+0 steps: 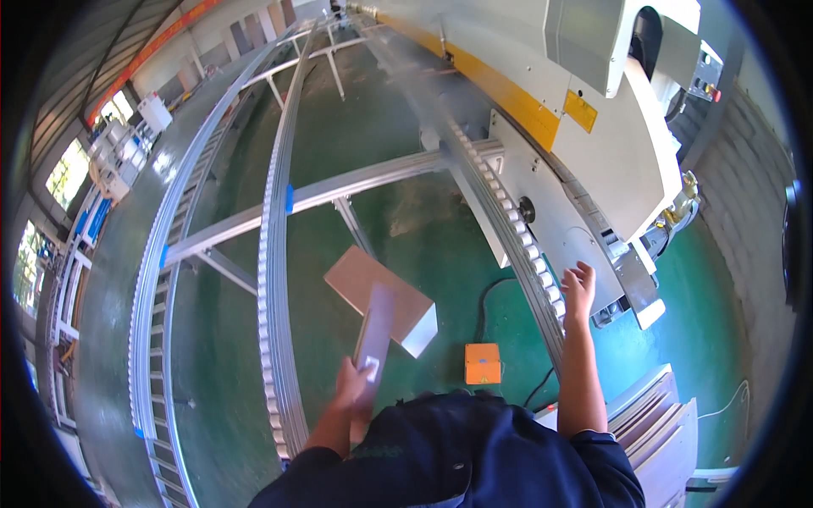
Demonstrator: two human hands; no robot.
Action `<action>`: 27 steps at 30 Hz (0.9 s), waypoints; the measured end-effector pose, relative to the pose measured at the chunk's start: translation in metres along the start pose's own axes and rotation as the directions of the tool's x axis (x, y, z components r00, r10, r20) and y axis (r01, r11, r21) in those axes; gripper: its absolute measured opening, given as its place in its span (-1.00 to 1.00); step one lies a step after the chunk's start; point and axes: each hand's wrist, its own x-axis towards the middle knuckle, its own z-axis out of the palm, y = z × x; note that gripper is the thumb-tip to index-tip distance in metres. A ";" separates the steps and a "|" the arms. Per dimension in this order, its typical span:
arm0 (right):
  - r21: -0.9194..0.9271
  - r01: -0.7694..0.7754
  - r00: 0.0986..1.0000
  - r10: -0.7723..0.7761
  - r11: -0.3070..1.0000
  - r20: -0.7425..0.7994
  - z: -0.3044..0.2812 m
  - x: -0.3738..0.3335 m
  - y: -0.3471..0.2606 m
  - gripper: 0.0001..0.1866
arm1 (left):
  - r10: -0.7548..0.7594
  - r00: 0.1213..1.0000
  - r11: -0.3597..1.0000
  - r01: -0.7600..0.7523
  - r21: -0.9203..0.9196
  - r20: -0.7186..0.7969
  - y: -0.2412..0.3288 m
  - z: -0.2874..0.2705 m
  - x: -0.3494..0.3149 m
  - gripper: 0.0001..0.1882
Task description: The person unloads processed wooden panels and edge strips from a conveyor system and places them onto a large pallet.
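Note:
My left hand is closed round the edge of a long, narrow, pale panel strip, which stands slanted in front of me and is slightly blurred. A small white patch shows on the strip near my fingers. Past the strip, a brown box with a white end sits low by the floor, partly covered by the strip. My right hand is raised beside the right-hand roller rail, close to the white machine. Its fingers are loosely bent and apart, with nothing in them.
More roller rails run lengthwise on my left, joined by a metal crossbar. An orange box with a black cable lies on the green floor. Several boards are stacked at my lower right.

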 end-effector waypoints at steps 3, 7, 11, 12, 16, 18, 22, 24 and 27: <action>-0.082 -0.039 0.993 0.030 0.996 -0.115 -0.031 0.023 0.020 -0.60 | -0.073 0.997 0.973 0.076 0.218 -0.023 -0.033 0.008 -0.029 -0.28; -0.057 -0.206 0.969 0.196 0.977 -0.149 -0.039 0.049 0.043 -0.62 | -0.032 0.999 0.994 0.032 0.101 -0.008 -0.091 0.025 -0.057 -0.29; 0.058 -0.337 0.932 0.342 0.940 -0.119 -0.032 0.066 0.060 -0.68 | -0.093 0.993 0.978 0.077 0.193 0.076 -0.136 0.032 -0.074 -0.31; 0.051 -0.339 0.932 0.343 0.939 -0.121 -0.036 0.073 0.068 -0.68 | -0.086 0.993 0.968 0.063 0.241 0.085 -0.164 0.045 -0.068 -0.31; 0.050 -0.373 0.924 0.376 0.927 -0.077 -0.020 0.090 0.085 -0.68 | -0.263 0.953 0.940 0.218 0.261 0.152 -0.217 0.055 -0.067 -0.41; 0.071 -0.391 0.918 0.395 0.917 -0.041 -0.004 0.096 0.085 -0.67 | -0.318 0.939 0.909 0.262 0.323 0.133 -0.222 0.054 -0.072 -0.43; 0.169 -0.430 0.902 0.430 0.887 0.039 0.019 0.110 0.085 -0.65 | -0.379 0.919 0.876 0.318 0.363 0.110 -0.225 0.052 -0.080 -0.46; 0.250 -0.452 0.891 0.449 0.856 0.072 0.025 0.118 0.090 -0.64 | -0.400 0.911 0.864 0.338 0.374 0.101 -0.226 0.050 -0.085 -0.48; 0.395 -0.489 0.865 0.490 0.778 0.107 0.027 0.132 0.097 -0.64 | -0.423 0.901 0.851 0.362 0.381 0.090 -0.225 0.051 -0.088 -0.50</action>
